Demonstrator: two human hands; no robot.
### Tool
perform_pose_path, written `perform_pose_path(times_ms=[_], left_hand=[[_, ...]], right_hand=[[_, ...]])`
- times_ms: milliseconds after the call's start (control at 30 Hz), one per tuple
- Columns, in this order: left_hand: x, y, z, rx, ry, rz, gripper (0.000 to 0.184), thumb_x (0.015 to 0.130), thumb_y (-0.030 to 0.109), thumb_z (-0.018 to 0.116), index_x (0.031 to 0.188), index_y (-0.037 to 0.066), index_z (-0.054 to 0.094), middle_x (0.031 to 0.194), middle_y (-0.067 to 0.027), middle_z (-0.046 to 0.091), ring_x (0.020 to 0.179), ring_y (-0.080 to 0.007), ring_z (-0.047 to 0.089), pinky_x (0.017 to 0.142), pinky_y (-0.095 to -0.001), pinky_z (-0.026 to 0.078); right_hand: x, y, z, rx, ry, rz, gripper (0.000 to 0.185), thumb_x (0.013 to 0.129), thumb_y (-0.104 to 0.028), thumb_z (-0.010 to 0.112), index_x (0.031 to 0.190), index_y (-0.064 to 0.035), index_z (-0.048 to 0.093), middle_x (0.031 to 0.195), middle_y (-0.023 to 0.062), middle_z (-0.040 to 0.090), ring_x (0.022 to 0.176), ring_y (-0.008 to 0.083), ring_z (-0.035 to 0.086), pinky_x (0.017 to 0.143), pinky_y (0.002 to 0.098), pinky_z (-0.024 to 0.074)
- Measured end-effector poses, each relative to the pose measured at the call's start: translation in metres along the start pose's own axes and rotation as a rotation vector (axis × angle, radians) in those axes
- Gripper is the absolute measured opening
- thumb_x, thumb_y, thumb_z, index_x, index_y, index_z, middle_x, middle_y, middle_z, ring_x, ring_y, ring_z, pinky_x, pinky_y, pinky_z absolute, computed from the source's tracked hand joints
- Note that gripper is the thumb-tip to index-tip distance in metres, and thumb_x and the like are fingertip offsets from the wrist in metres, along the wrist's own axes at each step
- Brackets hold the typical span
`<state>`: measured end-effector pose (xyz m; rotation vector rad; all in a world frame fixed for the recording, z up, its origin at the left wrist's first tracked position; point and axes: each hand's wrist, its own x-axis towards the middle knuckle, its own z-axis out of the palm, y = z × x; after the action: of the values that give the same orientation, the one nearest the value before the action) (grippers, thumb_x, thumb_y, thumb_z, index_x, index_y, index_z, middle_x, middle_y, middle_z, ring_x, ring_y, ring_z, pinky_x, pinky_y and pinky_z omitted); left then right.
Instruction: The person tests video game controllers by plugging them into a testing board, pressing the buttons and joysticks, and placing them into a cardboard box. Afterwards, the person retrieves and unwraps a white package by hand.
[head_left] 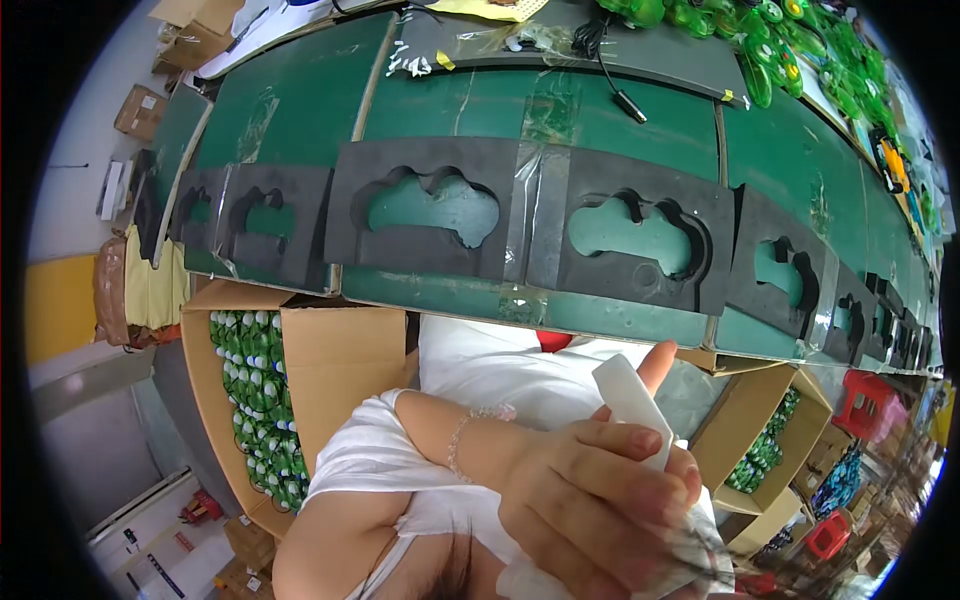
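Observation:
My left hand (600, 490) reaches across my body from the left, a beaded bracelet (465, 440) on its wrist. Its fingers are bent closed over a flat white piece (633, 392), whose exact kind I cannot make out. Behind the piece, a finger of my right hand (656, 368) sticks up; most of that hand is hidden, but it appears to grip the same piece. Both hands are in front of my white shirt, short of the green bench (440, 300). Along the bench edge lie black foam blocks (345, 225) with shaped cutouts, taped down.
Open cartons of green items stand left (250, 410) and right (765, 440) below the bench. A grey strip (470, 45) with a black cable and plug (628, 105) runs along the back. Green plastic objects (760, 60) are piled at upper right. A red stool (865, 405) stands beyond.

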<state>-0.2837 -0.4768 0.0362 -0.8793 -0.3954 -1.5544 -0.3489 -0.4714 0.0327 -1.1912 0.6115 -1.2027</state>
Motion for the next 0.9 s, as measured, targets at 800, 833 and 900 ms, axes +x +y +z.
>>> perform_pose_path(times_ms=[800, 833, 900], left_hand=[[0.017, 0.027, 0.012, 0.314, -0.021, 0.025, 0.055, 0.079, 0.014, 0.061, 0.127, 0.017, 0.034, 0.119, -0.0011, 0.052, 0.099, -0.0302, 0.057, 0.085, -0.0434, 0.039], [0.014, 0.033, 0.013, 0.641, -0.074, 0.089, 0.046, 0.080, 0.018, 0.059, 0.122, 0.016, 0.039, 0.115, -0.0015, 0.054, 0.104, -0.0296, 0.055, 0.091, -0.0445, 0.034], [0.009, 0.045, 0.013, 1.288, -0.190, 0.218, 0.032, 0.082, 0.027, 0.056, 0.111, 0.014, 0.048, 0.107, -0.0023, 0.059, 0.113, -0.0282, 0.051, 0.104, -0.0465, 0.023]], right_hand=[[0.014, 0.002, 0.002, -0.144, -0.100, -0.100, 0.068, 0.075, -0.031, 0.061, 0.131, -0.0019, 0.036, 0.137, 0.0234, 0.022, 0.124, 0.0494, 0.023, 0.097, 0.0624, 0.0156], [0.014, 0.000, 0.000, -0.184, -0.109, -0.115, 0.069, 0.075, -0.031, 0.061, 0.131, -0.0019, 0.036, 0.137, 0.0234, 0.021, 0.124, 0.0497, 0.023, 0.097, 0.0627, 0.0151], [0.013, -0.002, -0.004, -0.266, -0.119, -0.141, 0.069, 0.074, -0.030, 0.062, 0.132, -0.0020, 0.036, 0.138, 0.0234, 0.020, 0.125, 0.0501, 0.022, 0.098, 0.0632, 0.0141]])
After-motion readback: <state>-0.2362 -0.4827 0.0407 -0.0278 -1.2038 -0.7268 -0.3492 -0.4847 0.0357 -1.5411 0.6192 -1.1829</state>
